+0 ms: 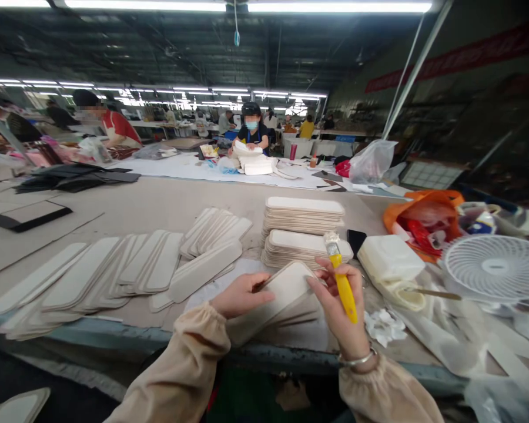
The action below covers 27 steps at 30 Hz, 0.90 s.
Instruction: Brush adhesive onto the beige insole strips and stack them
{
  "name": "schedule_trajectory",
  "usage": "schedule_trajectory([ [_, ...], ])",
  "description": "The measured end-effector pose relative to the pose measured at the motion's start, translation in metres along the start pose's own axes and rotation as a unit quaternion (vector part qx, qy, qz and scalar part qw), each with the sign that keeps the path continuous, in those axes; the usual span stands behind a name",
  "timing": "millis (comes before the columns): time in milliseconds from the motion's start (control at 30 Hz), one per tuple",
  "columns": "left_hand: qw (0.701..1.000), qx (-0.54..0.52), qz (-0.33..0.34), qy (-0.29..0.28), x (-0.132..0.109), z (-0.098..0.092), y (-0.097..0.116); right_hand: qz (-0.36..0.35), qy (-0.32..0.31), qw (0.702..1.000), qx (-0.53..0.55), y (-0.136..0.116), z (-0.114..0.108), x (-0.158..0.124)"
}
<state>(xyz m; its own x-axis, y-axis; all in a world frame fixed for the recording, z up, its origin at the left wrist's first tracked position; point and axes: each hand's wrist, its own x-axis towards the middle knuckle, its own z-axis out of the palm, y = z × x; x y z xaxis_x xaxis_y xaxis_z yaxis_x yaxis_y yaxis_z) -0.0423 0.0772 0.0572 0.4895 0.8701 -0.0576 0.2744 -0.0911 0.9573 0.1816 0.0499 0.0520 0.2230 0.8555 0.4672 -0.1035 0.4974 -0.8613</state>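
Head camera: At the table's (pixel 154 205) near edge, the left hand (pixel 247 296) grips the side of a pale, round-cornered panel (pixel 288 288) as the right hand (pixel 341 294) pinches its far end, a yellow-handled brush (pixel 346 296) clasped too. Stacked panels (pixel 304 214) stand just beyond; fanned-out panels (pixel 81 273) line the near edge toward the left.

Brush handle (pixel 345 294) yellow, bristles (pixel 331 238) whitish; held panel (pixel 285 291) cream-white; sleeves (pixel 198 346) beige; bag (pixel 393 215) orange; fan (pixel 496 267) white.
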Motion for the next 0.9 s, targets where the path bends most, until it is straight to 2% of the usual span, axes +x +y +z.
schedule_trajectory([
  [67,0.998,-0.057,-0.020,0.001,0.006,0.012,0.005,-0.001,0.007,1.000,-0.004,0.000,0.003,0.004],
  [200,0.972,-0.215,-0.055,0.082,0.001,0.039,0.003,-0.017,0.004,0.999,-0.035,0.005,0.010,0.006],
  [367,0.939,-0.310,-0.058,0.137,-0.007,0.063,-0.001,-0.027,0.025,0.994,-0.100,0.007,0.020,0.005],
  [500,0.923,-0.348,-0.048,0.158,-0.006,0.070,0.002,-0.022,0.043,0.990,-0.133,0.011,0.024,0.007],
  [800,0.910,-0.376,-0.036,0.170,-0.004,0.076,-0.004,-0.027,0.035,0.992,-0.116,0.014,0.028,0.008],
  [900,0.911,-0.385,-0.041,0.141,-0.005,0.075,-0.004,-0.028,0.042,0.989,-0.135,0.012,0.027,0.009],
])
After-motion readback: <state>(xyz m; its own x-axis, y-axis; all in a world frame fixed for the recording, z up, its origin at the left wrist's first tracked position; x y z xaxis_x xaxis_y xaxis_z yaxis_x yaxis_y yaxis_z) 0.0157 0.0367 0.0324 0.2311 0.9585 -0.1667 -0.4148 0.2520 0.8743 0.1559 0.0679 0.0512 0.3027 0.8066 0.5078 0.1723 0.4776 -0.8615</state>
